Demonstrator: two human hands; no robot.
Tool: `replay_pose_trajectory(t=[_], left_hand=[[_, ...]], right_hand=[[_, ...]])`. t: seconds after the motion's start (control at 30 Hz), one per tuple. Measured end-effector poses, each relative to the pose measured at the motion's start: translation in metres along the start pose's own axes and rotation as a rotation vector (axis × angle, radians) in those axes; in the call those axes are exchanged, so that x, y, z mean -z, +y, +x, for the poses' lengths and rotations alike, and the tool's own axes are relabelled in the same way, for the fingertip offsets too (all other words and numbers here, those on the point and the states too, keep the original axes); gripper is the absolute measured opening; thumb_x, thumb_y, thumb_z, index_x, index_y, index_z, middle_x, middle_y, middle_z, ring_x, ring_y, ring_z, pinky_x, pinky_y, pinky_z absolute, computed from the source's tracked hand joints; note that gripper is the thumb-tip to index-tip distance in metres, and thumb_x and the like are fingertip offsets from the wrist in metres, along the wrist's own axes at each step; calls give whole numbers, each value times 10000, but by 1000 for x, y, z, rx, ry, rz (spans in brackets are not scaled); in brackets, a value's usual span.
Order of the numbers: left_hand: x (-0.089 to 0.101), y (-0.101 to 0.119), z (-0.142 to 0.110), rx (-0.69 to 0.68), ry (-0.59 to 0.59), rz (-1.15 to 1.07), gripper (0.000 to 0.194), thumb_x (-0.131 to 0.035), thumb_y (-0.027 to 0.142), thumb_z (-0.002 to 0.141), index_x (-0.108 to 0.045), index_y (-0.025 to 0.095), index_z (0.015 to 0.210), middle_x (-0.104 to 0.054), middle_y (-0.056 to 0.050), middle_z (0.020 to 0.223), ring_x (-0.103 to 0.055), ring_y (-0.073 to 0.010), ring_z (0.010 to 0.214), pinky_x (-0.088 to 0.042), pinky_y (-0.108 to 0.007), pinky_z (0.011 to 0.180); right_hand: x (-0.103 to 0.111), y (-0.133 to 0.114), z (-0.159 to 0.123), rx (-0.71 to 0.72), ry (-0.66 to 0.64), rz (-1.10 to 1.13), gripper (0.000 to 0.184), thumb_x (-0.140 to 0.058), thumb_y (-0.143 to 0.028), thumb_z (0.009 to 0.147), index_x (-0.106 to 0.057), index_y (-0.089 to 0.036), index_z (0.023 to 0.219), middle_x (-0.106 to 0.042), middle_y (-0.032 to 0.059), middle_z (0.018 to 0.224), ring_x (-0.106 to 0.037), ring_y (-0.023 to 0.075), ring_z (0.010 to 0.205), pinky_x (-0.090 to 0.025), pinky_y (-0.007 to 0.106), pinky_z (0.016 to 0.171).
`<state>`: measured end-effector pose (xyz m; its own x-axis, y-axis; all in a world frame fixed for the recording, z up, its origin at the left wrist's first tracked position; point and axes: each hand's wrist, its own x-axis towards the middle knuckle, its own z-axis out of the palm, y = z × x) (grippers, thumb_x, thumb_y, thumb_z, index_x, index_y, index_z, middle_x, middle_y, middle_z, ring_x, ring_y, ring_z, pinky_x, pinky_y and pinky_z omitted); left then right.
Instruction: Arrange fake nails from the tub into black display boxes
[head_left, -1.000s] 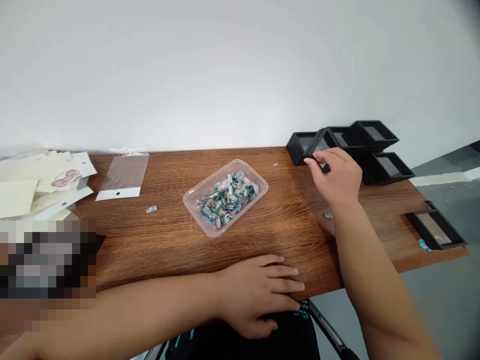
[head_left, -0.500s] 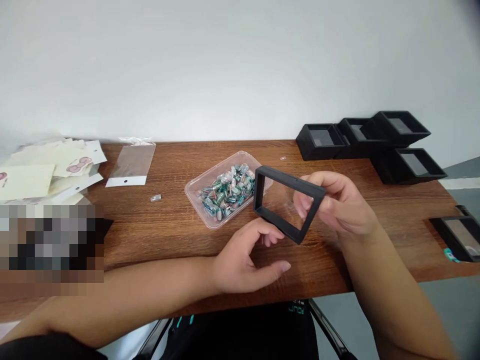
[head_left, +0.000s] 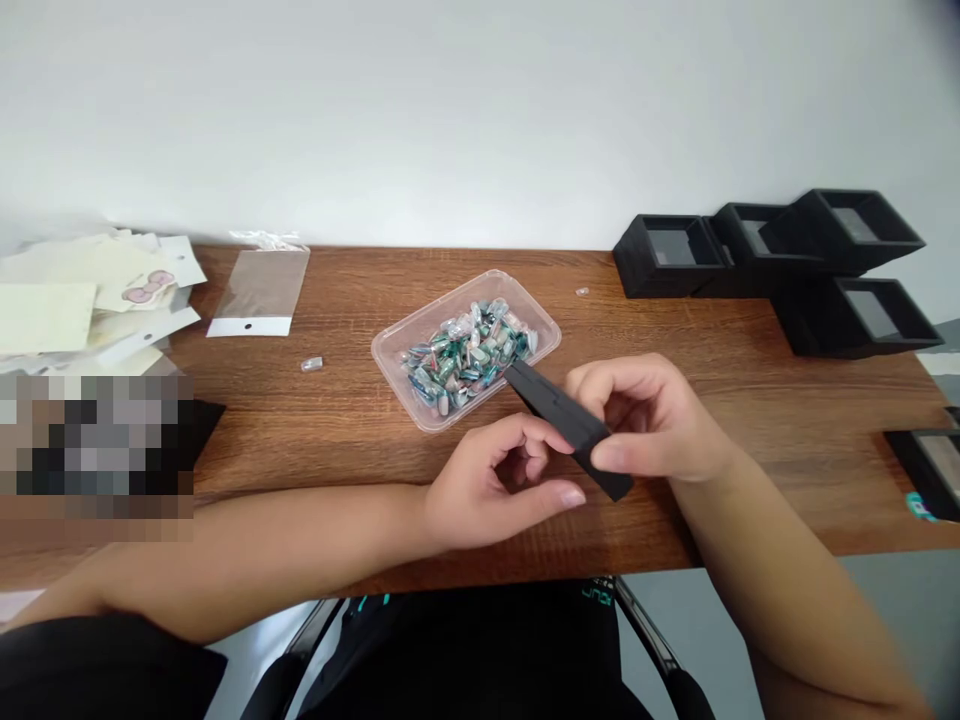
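Note:
A black display frame [head_left: 568, 418] is pinched between the thumb and fingers of my right hand [head_left: 649, 420]. It is seen nearly edge-on and slants down to the right, so its clear window is hidden. My left hand [head_left: 504, 490] is beside the frame, index finger against or very near its lower side. Its thumb is apart and the other fingers are loosely curled, with nothing gripped. Behind the hands is a clear plastic tub [head_left: 397, 375] with many small shiny green, blue and clear pieces [head_left: 469, 355]. The frame's far end overlaps the tub's near edge.
Stacked black frames [head_left: 761, 245] stand at the back right, another [head_left: 926, 465] lies at the right edge. Cards and packets [head_left: 112, 290] are piled at left, beside a clear bag [head_left: 262, 290]. Small clear pieces [head_left: 312, 364] lie loose on the wooden table [head_left: 300, 430].
My right hand has turned the frame from showing its clear window to nearly edge-on. My left hand stays close to it. The whole view has shifted slightly.

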<state>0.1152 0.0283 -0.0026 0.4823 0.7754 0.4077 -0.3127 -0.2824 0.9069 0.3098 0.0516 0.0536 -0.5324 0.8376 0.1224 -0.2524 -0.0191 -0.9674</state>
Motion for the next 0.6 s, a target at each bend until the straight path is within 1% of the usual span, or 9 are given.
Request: replay_pose_trajectory(t=[0.07,0.13,0.2,0.27,0.3,0.37,0.47,0.53,0.6], left_hand=[[0,4,3,-6,-2,-26,184,-749,281,907,-598,176,920,-497,55,705,-440,-57,607,-396,-175,571],[-1,6,5,-15,2,-46,170,-732,263,901,-586,177,907,-564,30,753,-496,-70,644,-432,-183,602],[-1,5,5,-13,6,-56,178,-750,212,869,-595,178,951,-595,28,779,-482,-51,596,-412,-168,566],[-1,2,3,0,5,-60,197,-765,172,846,-604,176,960,-590,40,747,-439,-29,528,-385,-159,526],[-1,0,2,6,0,-62,195,-768,169,843,-608,173,954,-587,42,723,-445,-31,516,-395,-162,527],[1,-1,0,12,-23,-66,164,-760,187,855,-618,166,934,-624,17,714,-547,-68,568,-466,-188,585],[7,0,0,23,-72,-66,93,-695,225,912,-642,149,922,-693,-43,755,-660,-132,685,-542,-237,674],[11,1,2,34,-106,-76,150,-624,289,963,-655,145,930,-712,-64,777,-678,-153,709,-567,-266,696],[13,1,3,44,-130,-95,218,-604,360,973,-653,149,949,-721,-72,798,-677,-160,700,-581,-286,695]], right_hand=[[-6,1,0,-37,3,-69,243,-864,-248,759,-638,-160,731,-612,-5,693,-556,79,602,-452,210,534],[-13,2,0,-60,54,-108,239,-864,-255,757,-645,-164,730,-616,-7,679,-557,79,586,-448,209,515],[-19,2,-1,-72,153,-93,238,-862,-273,765,-648,-173,738,-625,-11,657,-581,88,563,-466,211,496],[-25,2,-1,-84,264,-39,251,-851,-305,785,-633,-188,745,-623,-22,623,-602,102,524,-490,219,473],[-28,3,-1,-92,318,-12,270,-844,-324,796,-613,-195,740,-614,-32,601,-594,101,496,-487,215,454],[-35,3,-2,-120,393,13,314,-836,-351,807,-572,-204,722,-595,-46,561,-559,86,446,-456,194,412],[-41,4,-2,-183,410,17,340,-845,-348,792,-553,-202,696,-614,-42,549,-540,76,418,-439,176,384],[-42,5,-2,-215,400,22,336,-845,-344,786,-557,-200,689,-620,-44,538,-548,82,407,-453,179,375],[-41,6,-2,-217,409,13,343,-845,-340,782,-552,-196,675,-596,-57,511,-535,73,392,-452,172,372]])
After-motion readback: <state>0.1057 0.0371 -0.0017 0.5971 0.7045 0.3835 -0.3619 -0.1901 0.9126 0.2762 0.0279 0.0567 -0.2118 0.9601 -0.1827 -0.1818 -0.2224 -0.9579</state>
